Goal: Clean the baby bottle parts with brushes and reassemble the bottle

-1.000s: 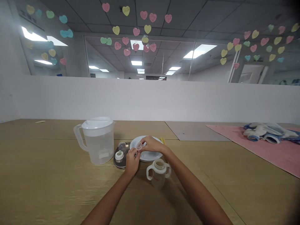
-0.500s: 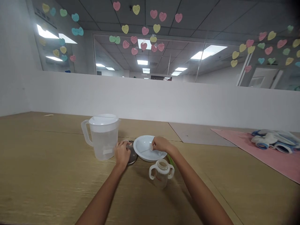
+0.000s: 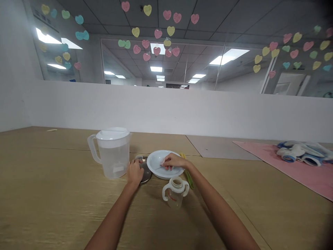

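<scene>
My left hand (image 3: 135, 172) lies over a small steel dish (image 3: 145, 172) beside a clear water pitcher (image 3: 112, 151) with a white lid; what its fingers close on is hidden. My right hand (image 3: 173, 161) rests on the rim of a white divided plate (image 3: 158, 160), pinching a small clear piece. In front of the plate stands a clear two-handled baby bottle (image 3: 175, 192), uncapped and upright. A green and yellow utensil (image 3: 189, 176) lies by my right wrist.
The wooden table (image 3: 52, 194) runs back to a white partition (image 3: 182, 111). A pink mat (image 3: 307, 172) at the right carries blue and white cloth items (image 3: 299, 152). A grey sheet (image 3: 215, 146) lies behind the plate.
One second ago both hands held a small round clear piece together above the plate. Since then my left hand went down onto the steel dish, and my right hand lowered to the plate.
</scene>
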The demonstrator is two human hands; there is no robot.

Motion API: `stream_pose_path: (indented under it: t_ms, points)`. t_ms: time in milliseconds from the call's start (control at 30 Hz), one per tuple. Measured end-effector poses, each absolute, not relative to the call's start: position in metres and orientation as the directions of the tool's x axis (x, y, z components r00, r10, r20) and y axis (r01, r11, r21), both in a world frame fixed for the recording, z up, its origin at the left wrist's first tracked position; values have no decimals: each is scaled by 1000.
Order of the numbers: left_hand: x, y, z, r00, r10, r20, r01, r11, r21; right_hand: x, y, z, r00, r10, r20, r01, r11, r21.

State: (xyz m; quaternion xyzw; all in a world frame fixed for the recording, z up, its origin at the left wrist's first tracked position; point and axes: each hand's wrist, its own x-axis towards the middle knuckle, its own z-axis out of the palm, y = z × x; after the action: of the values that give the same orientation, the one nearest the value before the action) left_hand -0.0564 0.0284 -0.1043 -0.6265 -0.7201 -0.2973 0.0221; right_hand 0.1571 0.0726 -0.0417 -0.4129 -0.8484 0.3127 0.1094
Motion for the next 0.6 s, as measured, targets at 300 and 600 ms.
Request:
stream_pose_path:
  t_ms: [300, 600]
  points:
    - [-53, 27, -106, -146, 916, 373, 951, 27, 307, 169, 23, 30, -745, 658, 112, 110, 287, -952]
    - [-54, 24, -103, -112, 911, 397, 960, -4, 279, 173, 2, 45, -846, 533, -19, 245, 357, -901]
